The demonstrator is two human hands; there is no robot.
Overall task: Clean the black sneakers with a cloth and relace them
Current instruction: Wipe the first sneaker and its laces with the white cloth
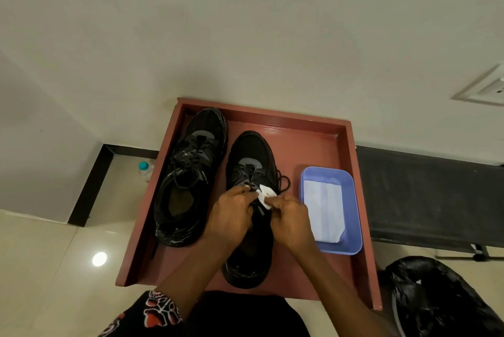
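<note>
Right hand (290, 218) grip pinches crumpled white cloth (266, 196); left hand (231, 211) apparently pinches matte sneaker's (252, 162) laces.

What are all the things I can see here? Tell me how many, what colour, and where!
sneakers: 2, black, side by side in the tray, left one and right one
tray: 1, reddish brown, in the middle, on the person's lap
tub: 1, light blue, right part of the tray
cloth in the tub: 1, white, folded
small cloth: 1, white, over the right sneaker's laces, between the hands
bottle: 1, clear with teal cap, on the floor left of the tray
bag: 1, black plastic, bottom right
socket plate: 1, white, on the wall at right
left hand: 1, pinching the laces
right hand: 1, holding the small cloth
</note>
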